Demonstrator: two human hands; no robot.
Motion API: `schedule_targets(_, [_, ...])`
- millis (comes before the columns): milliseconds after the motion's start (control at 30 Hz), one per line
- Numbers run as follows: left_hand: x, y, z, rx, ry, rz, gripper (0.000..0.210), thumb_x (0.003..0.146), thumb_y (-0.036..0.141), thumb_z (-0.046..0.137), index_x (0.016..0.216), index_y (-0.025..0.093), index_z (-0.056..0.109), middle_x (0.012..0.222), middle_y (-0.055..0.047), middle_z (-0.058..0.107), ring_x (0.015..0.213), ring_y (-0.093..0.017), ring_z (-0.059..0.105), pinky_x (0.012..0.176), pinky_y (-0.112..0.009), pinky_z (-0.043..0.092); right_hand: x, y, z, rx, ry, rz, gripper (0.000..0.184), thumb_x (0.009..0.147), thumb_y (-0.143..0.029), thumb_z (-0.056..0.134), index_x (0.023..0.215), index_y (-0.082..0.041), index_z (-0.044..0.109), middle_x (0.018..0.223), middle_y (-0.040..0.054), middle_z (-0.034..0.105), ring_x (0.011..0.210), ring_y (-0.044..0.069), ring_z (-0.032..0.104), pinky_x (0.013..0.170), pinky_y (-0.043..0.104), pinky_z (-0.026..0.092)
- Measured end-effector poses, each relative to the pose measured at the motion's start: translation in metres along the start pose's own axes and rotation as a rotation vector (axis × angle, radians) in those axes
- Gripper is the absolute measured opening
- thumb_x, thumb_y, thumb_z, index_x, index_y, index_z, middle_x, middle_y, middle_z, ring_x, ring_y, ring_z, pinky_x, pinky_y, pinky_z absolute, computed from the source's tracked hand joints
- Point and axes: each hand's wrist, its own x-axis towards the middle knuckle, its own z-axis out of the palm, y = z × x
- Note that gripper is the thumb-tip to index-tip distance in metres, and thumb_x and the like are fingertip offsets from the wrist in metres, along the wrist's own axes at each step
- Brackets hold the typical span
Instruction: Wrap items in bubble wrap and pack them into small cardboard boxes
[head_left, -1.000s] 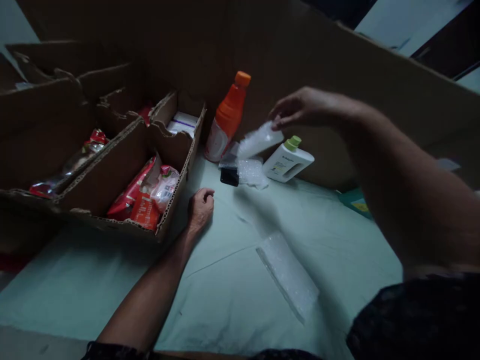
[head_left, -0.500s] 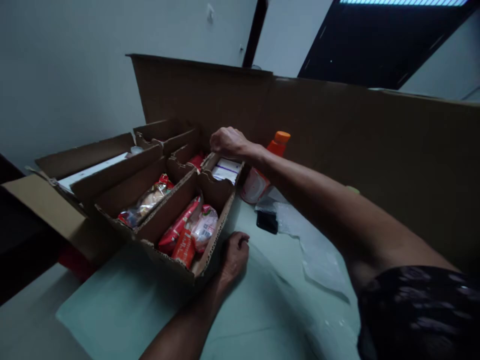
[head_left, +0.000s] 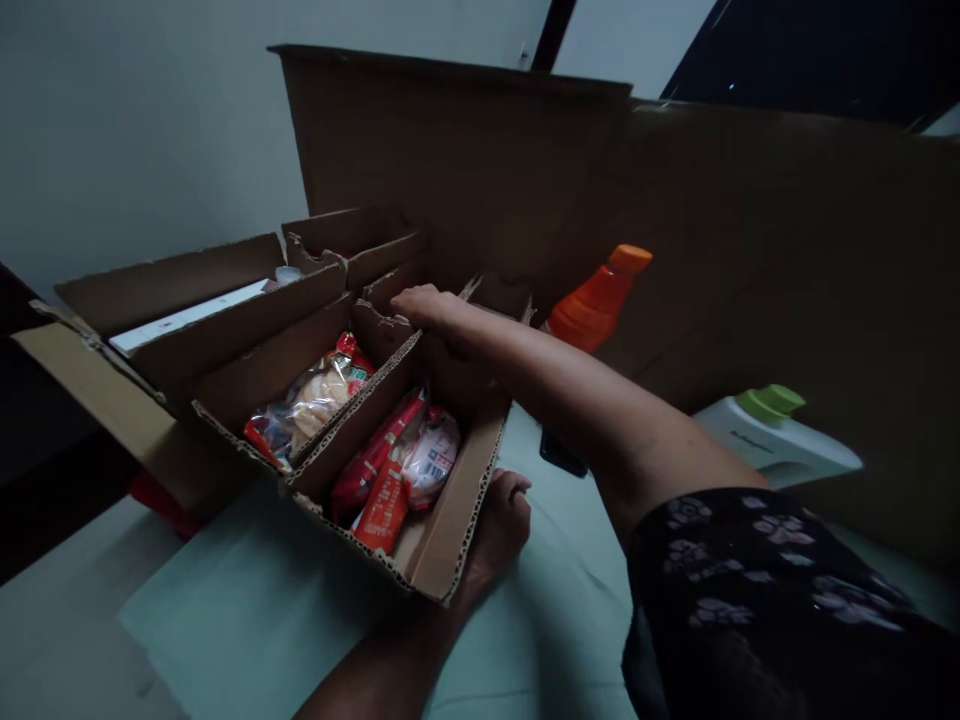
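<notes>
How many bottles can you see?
2. The orange bottle stands behind the right arm, by the cardboard wall. The white bottle with a green cap is at the right. More may be hidden behind the arm.

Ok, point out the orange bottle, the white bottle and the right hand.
orange bottle (head_left: pixel 592 312), head view, on its orange shoulder.
white bottle (head_left: pixel 780 445), head view, on its white body.
right hand (head_left: pixel 421 303), head view, on the knuckles.

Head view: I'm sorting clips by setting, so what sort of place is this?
Probably a home packing spot, not a shop: a divided cardboard box of snack packets, household bottles on a cloth-covered table, and plain walls.
</notes>
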Motion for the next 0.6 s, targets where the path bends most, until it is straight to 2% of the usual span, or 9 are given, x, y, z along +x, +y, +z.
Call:
schedule_targets(67, [0.0, 0.0, 0.0, 0.015, -0.001, 0.004, 0.026, 0.074, 0.004, 0.049, 0.085, 0.021, 0.066, 0.093, -0.006, 0.071, 0.095, -0.023, 0.065, 0.094, -0.036, 0.051, -0.005, -0.001, 0.001, -0.021, 0.037, 0.007, 0.03, 0.096, -0.015, 0.049, 0.117, -0.012, 0.07, 0.128, 0.0199, 0.068, 0.122, 0.03, 0.063, 0.097, 0.042, 0.048])
schedule_targets(200, [0.0, 0.003, -0.001, 0.031, -0.013, 0.029, 0.027, 0.074, 0.003, 0.048, 0.083, 0.021, 0.066, 0.091, -0.006, 0.071, 0.092, -0.022, 0.065, 0.09, -0.034, 0.052, -0.014, -0.003, -0.006, -0.026, 0.088, -0.035, 0.034, 0.098, -0.016, 0.045, 0.125, -0.018, 0.067, 0.138, 0.0144, 0.064, 0.131, 0.029, 0.056, 0.11, 0.048, 0.036])
schedule_targets(333, [0.001, 0.004, -0.002, 0.042, -0.02, 0.039, 0.026, 0.074, 0.003, 0.049, 0.086, 0.019, 0.067, 0.093, -0.007, 0.072, 0.092, -0.021, 0.066, 0.089, -0.033, 0.052, -0.013, -0.002, -0.005, 0.028, -0.01, -0.031, 0.026, 0.098, -0.03, 0.056, 0.116, -0.018, 0.072, 0.126, 0.0099, 0.07, 0.12, 0.028, 0.063, 0.101, 0.046, 0.047])
schedule_targets(433, [0.001, 0.003, -0.002, 0.054, -0.021, 0.035, 0.027, 0.074, 0.003, 0.049, 0.086, 0.019, 0.067, 0.094, -0.006, 0.072, 0.093, -0.021, 0.066, 0.09, -0.033, 0.051, -0.012, -0.002, -0.001, 0.075, -0.063, -0.004, 0.033, 0.097, -0.041, 0.061, 0.119, -0.015, 0.067, 0.121, 0.0094, 0.069, 0.109, 0.023, 0.067, 0.095, 0.045, 0.054])
schedule_targets(533, [0.0, 0.002, -0.003, 0.053, -0.038, 0.037, 0.027, 0.074, 0.003, 0.049, 0.085, 0.02, 0.067, 0.092, -0.005, 0.071, 0.091, -0.021, 0.065, 0.088, -0.032, 0.051, -0.018, -0.003, -0.005, 0.113, -0.033, 0.02, 0.021, 0.098, -0.028, 0.06, 0.111, -0.016, 0.07, 0.119, 0.0099, 0.071, 0.11, 0.021, 0.067, 0.093, 0.036, 0.053])
schedule_targets(600, [0.0, 0.002, -0.005, 0.035, -0.059, 0.044, 0.028, 0.075, 0.002, 0.049, 0.086, 0.02, 0.067, 0.091, -0.005, 0.07, 0.089, -0.02, 0.065, 0.086, -0.031, 0.051, -0.033, 0.002, -0.016, 0.129, 0.033, 0.038, 0.022, 0.096, -0.018, 0.055, 0.11, -0.017, 0.071, 0.124, 0.0097, 0.071, 0.118, 0.022, 0.064, 0.096, 0.032, 0.049])
